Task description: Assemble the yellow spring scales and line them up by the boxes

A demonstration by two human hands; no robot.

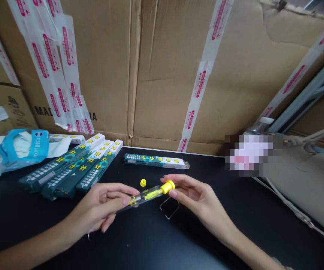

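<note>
My left hand (105, 204) is closed around the clear tube (142, 198) of a spring scale, which is held tilted above the black table. Inside the tube are a yellow inner piece (152, 194) and a metal part. My right hand (195, 195) pinches the yellow end cap (167, 186) at the tube's right end between thumb and fingers. A small yellow ring-shaped cap (143, 183) lies on the table behind the tube. Under my right fingers lies a bent metal wire (169, 208). A small metal hook (89, 236) shows beneath my left hand.
Several dark green and white boxes (94, 165) lie stacked at the left, beside a blue and white plastic pack (24, 146). One more narrow box (156, 161) lies behind my hands. Large taped cartons (162, 75) stand at the back. A light bag (302, 180) sits right.
</note>
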